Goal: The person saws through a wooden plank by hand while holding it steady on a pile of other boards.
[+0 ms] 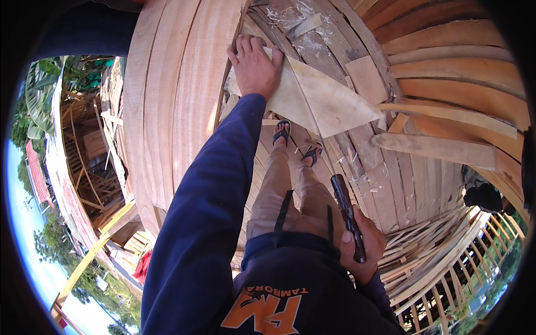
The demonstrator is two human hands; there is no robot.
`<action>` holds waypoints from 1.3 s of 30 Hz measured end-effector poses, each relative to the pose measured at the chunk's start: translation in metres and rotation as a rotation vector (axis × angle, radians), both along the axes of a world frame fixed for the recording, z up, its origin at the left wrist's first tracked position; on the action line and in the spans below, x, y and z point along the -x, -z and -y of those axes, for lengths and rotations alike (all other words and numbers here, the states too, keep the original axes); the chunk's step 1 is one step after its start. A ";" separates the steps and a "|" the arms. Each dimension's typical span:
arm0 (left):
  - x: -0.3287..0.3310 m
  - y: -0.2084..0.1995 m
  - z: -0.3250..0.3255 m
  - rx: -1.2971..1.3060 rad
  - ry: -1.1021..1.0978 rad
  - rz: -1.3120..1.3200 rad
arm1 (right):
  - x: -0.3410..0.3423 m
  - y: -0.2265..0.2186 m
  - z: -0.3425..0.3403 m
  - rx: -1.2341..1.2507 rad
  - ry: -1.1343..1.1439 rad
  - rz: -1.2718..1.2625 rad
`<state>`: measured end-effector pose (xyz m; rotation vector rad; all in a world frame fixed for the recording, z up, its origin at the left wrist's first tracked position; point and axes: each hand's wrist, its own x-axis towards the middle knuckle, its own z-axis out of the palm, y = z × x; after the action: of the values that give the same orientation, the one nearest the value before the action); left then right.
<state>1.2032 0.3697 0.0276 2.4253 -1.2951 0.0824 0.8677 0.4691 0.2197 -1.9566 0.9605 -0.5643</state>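
My left hand [257, 67] reaches forward to the edge of the curved wooden planking [184, 72], its fingers bent over that edge. Just beyond and below the hand lies a pale, flat triangular wooden sheet [335, 103] with a line across it; the hand covers part of it. Close to my right hip, my right hand [363, 245] is closed around a dark brown, glossy rod-like tool [347, 218]. The tool points up and away from me, apart from the wood. Its exact kind cannot be made out.
My sandalled feet [282, 132] stand on a plank floor [402, 190] scattered with shavings [318, 42] and offcuts. Curved ribs [458, 92] rise on the right, with loose boards [435, 149] before them. Stacked strips [430, 245] lie lower right. A dark-clothed person [89, 28] is at upper left.
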 end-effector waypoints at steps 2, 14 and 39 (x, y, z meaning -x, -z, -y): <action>0.000 -0.001 0.000 -0.036 0.008 -0.040 | -0.003 -0.004 0.006 0.027 -0.009 0.011; -0.001 -0.005 0.000 -0.042 0.024 -0.009 | -0.001 -0.002 0.013 -0.006 -0.034 -0.012; -0.005 -0.001 -0.003 -0.053 0.106 0.019 | -0.034 0.008 0.024 0.065 -0.017 -0.012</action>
<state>1.2086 0.3722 0.0286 2.3999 -1.4487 0.0421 0.9019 0.4455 0.2120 -2.0255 0.9430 -0.5814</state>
